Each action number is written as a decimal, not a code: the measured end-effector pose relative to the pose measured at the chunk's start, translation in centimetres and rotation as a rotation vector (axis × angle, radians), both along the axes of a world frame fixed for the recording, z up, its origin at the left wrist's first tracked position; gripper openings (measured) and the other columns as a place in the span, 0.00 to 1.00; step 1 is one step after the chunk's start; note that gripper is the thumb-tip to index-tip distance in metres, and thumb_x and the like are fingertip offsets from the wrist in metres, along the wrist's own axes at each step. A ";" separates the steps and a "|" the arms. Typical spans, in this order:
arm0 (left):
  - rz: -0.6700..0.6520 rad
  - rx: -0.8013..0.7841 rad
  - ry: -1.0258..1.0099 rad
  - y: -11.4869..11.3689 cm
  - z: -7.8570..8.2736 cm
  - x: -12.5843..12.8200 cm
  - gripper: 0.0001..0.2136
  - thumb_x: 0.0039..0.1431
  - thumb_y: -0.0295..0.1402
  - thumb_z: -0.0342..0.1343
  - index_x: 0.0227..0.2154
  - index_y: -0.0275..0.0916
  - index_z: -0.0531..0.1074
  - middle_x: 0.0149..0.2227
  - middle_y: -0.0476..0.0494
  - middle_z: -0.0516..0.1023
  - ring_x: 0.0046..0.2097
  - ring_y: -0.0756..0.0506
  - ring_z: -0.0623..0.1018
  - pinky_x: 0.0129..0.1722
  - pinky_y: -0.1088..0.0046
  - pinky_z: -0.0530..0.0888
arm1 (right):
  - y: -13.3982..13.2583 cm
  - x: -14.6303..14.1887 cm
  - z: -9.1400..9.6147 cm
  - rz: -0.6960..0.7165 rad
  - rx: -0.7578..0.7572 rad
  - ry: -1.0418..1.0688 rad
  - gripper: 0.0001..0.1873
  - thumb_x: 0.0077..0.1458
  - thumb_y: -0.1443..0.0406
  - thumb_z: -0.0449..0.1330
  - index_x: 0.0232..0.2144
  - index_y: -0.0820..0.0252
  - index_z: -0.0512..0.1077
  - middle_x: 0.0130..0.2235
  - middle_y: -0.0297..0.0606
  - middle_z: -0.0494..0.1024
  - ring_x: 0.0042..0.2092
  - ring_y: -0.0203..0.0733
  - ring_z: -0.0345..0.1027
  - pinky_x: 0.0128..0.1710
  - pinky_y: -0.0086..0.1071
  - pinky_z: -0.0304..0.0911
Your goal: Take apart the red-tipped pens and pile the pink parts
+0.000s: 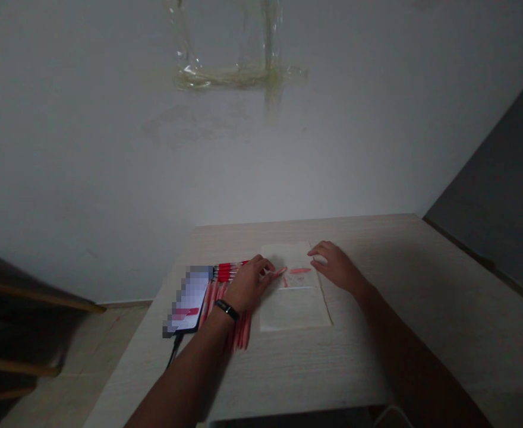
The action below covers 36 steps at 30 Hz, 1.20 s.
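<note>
My left hand, with a black band on the wrist, pinches a slim pink pen over the left side of a pale sheet or notebook. Red and pink marks and faint writing show near the middle of the page. By the page's upper right edge is my right hand, its fingers apart and holding nothing. Under and beside my left wrist lie several pink pens, partly hidden by the arm. Several red-banded pens lie beyond them.
A phone with a lit, blurred screen lies left of the pens, a black cable running from it. The pale wooden table meets a grey wall bearing clear tape. Dark wooden-slatted furniture stands at left.
</note>
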<state>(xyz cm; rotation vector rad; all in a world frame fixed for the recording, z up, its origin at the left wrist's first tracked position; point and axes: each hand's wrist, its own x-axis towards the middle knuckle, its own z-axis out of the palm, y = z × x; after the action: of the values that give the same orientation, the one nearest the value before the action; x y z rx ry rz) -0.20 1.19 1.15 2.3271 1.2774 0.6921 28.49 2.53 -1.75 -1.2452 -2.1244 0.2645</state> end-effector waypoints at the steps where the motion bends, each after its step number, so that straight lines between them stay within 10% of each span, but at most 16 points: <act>1: 0.013 0.008 -0.013 0.0 0.0 0.0 0.05 0.61 0.31 0.54 0.37 0.39 0.75 0.38 0.44 0.75 0.38 0.46 0.75 0.39 0.70 0.70 | -0.1 -0.1 0.3 -0.021 0.022 0.009 0.07 0.58 0.68 0.60 0.40 0.56 0.75 0.41 0.40 0.76 0.46 0.47 0.68 0.50 0.42 0.62; 36: -0.072 0.012 0.057 -0.3 -1.0 0.2 0.10 0.63 0.29 0.53 0.43 0.41 0.78 0.41 0.42 0.73 0.42 0.45 0.75 0.43 0.71 0.70 | 0.0 -4.9 -2.5 0.056 0.009 0.059 0.04 0.54 0.70 0.67 0.31 0.57 0.75 0.33 0.35 0.73 0.39 0.41 0.67 0.40 0.33 0.61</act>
<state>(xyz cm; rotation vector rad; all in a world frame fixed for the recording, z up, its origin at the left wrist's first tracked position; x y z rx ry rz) 0.00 0.92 0.17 2.4055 1.2093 0.6157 23.58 2.54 -4.27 -1.1599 -2.1096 0.3123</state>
